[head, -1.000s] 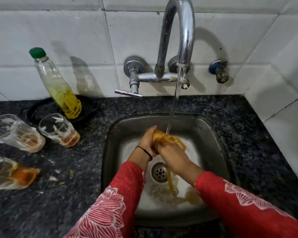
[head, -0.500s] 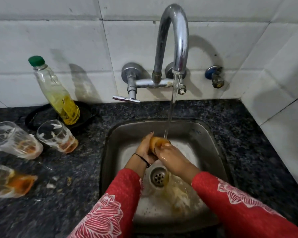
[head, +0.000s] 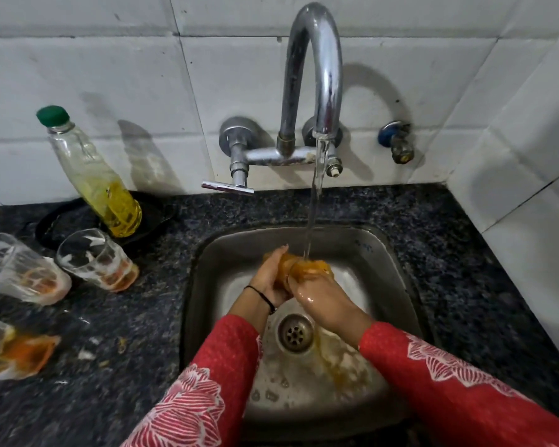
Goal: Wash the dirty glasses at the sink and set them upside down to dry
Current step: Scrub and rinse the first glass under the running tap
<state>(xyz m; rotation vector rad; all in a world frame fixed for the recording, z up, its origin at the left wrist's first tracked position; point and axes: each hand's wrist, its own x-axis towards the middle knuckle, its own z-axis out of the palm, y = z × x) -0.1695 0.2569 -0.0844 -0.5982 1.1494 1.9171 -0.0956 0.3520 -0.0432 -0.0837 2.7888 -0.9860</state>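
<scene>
Over the steel sink [head: 388, 253] I hold one dirty glass [head: 299, 269], stained orange, under the running water of the tap [head: 317, 75]. My left hand [head: 268, 279] grips its left side and my right hand [head: 323, 298] wraps its right end from below. Orange water runs down toward the drain [head: 296, 332]. Three more dirty glasses with orange dregs stand on the counter at left: one [head: 97, 259] near the bottle, one [head: 20, 269] at the left edge, one [head: 10, 350] lower left.
A clear bottle [head: 94, 175] with yellow liquid and a green cap stands on a black dish [head: 62, 221] at the back left. The dark granite counter [head: 126, 350] bears crumbs. White tiled walls close in behind and at right. A small valve [head: 397, 143] juts from the wall.
The glass stays under the stream while my hands turn on it; my right hand has shifted around its right end. The orange water pouring out has thinned.
</scene>
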